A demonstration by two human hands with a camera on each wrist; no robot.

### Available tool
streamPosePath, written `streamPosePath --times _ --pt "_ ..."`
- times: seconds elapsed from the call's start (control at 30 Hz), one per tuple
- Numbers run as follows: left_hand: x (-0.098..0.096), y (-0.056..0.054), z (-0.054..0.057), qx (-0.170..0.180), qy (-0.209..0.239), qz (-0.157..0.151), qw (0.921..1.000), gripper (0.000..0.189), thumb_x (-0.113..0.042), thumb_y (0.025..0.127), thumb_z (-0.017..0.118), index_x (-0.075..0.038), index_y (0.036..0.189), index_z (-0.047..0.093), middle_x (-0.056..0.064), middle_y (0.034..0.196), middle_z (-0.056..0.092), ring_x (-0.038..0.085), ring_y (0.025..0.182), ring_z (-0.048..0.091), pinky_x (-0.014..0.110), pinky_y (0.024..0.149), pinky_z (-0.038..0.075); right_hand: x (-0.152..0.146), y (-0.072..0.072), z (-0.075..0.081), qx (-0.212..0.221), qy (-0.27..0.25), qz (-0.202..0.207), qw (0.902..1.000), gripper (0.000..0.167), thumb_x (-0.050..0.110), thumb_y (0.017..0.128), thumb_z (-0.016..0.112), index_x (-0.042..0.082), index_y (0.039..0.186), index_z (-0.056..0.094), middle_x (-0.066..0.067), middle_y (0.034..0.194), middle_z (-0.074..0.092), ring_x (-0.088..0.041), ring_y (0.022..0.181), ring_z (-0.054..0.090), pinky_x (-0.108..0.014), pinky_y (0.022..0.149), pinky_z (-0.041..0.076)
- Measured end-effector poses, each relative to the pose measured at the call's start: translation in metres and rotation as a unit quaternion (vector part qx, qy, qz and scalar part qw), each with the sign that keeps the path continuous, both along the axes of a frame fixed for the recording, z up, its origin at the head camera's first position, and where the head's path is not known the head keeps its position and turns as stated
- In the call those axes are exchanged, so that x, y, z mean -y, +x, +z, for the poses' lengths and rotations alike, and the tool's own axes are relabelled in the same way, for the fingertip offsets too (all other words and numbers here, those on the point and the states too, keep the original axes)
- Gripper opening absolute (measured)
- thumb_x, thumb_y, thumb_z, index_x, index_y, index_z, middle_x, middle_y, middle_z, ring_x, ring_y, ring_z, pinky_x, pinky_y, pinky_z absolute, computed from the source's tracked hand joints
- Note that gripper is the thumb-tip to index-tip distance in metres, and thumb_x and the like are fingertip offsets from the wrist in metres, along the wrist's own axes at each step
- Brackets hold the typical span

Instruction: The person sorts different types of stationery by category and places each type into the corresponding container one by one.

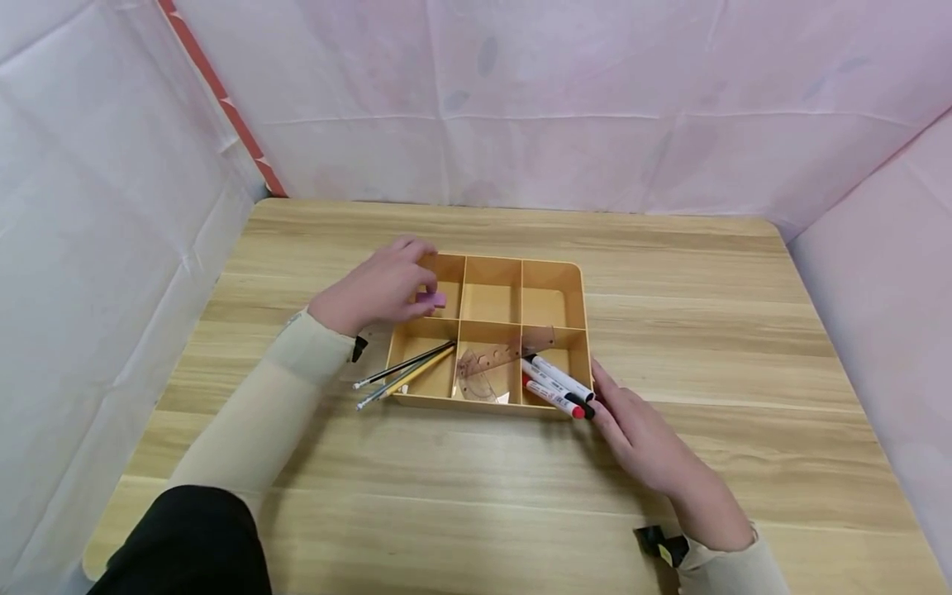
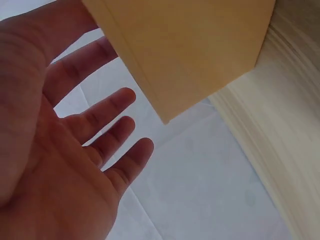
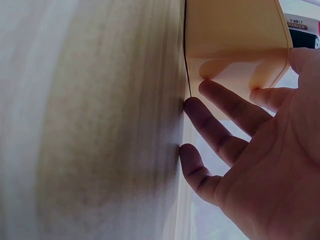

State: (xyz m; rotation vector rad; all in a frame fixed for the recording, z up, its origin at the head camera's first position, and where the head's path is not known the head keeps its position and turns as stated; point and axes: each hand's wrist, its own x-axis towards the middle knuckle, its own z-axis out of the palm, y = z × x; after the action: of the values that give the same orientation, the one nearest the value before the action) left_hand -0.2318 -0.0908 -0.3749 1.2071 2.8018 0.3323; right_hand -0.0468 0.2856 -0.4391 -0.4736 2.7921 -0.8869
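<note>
A tan tray [image 1: 491, 406] with several compartments stands on the table. Over its back left compartment, my left hand [image 1: 383, 285] pinches a small purple block, seemingly an eraser [image 1: 433, 299], between thumb and index finger. In the left wrist view, the other fingers [image 2: 131, 162] spread outside the tray wall, which hides the block. My right hand [image 1: 643, 438] touches the tray's front right corner beside the markers [image 1: 554, 390]. The right wrist view shows its fingertips [image 3: 206, 89] against the tray's side, with the fingers loosely extended.
Pencils [image 1: 409, 372] lean out over the tray's front left edge. Clear pinkish rulers [image 1: 487, 360] lie in the front middle compartment, one reaching across the divider to the right. White sheeting [image 1: 461, 157] hangs behind the wooden table [image 1: 476, 496] and along both sides.
</note>
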Motion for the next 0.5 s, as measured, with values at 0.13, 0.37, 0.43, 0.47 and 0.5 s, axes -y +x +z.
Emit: streamPosePath --times 0.13,0.37,0.43,0.47,0.5 --pt "-0.0019 -0.0049 -0.0023 0.006 -0.017 0.002 0.9998 0.022 -0.035 0.095 0.077 -0.014 0.088 0.080 0.023 0.146 0.055 0.041 0.141 0.042 0.058 0.120 0.034 0.0006 -0.0006 -0.0010 -0.006 -0.002 0.003 1.0000 0.062 0.022 0.111 0.046 0.009 0.166 0.019 -0.023 0.132 0.064 -0.030 0.111 0.062 -0.059 0.097 0.051" --pt "-0.0021 -0.0083 -0.0061 0.022 -0.027 0.008 0.9994 0.024 -0.037 0.095 0.077 -0.014 0.089 0.080 0.024 0.150 0.051 0.043 0.145 0.039 0.062 0.120 0.033 0.0016 -0.0013 0.0000 -0.008 -0.004 0.007 0.9999 0.062 0.021 0.111 0.046 0.009 0.166 0.019 -0.023 0.131 0.064 -0.028 0.108 0.062 -0.058 0.095 0.052" --pt "-0.0016 -0.0080 -0.0056 0.032 -0.029 0.015 0.9990 0.023 -0.037 0.094 0.078 -0.015 0.088 0.080 0.023 0.152 0.049 0.043 0.146 0.037 0.062 0.120 0.032 0.0018 -0.0015 0.0003 -0.008 -0.004 0.007 0.9999 0.062 0.021 0.111 0.046 0.008 0.166 0.019 -0.023 0.131 0.064 -0.028 0.108 0.062 -0.058 0.095 0.052" --pt "-0.0014 -0.0080 -0.0055 0.036 -0.032 0.018 0.9987 0.021 -0.036 0.094 0.078 -0.016 0.087 0.079 0.023 0.153 0.048 0.042 0.147 0.036 0.062 0.120 0.032 0.0018 -0.0017 0.0006 -0.008 -0.004 0.008 0.9999 0.062 0.021 0.111 0.046 0.009 0.166 0.019 -0.023 0.131 0.064 -0.029 0.109 0.062 -0.058 0.095 0.052" --pt "-0.0013 -0.0079 -0.0051 0.039 -0.033 0.021 0.9985 0.020 -0.035 0.093 0.079 -0.016 0.088 0.079 0.023 0.154 0.047 0.042 0.148 0.035 0.062 0.121 0.032 0.0018 -0.0019 0.0004 -0.009 -0.004 0.007 0.9999 0.062 0.021 0.111 0.046 0.009 0.166 0.019 -0.024 0.131 0.064 -0.029 0.109 0.062 -0.058 0.095 0.052"
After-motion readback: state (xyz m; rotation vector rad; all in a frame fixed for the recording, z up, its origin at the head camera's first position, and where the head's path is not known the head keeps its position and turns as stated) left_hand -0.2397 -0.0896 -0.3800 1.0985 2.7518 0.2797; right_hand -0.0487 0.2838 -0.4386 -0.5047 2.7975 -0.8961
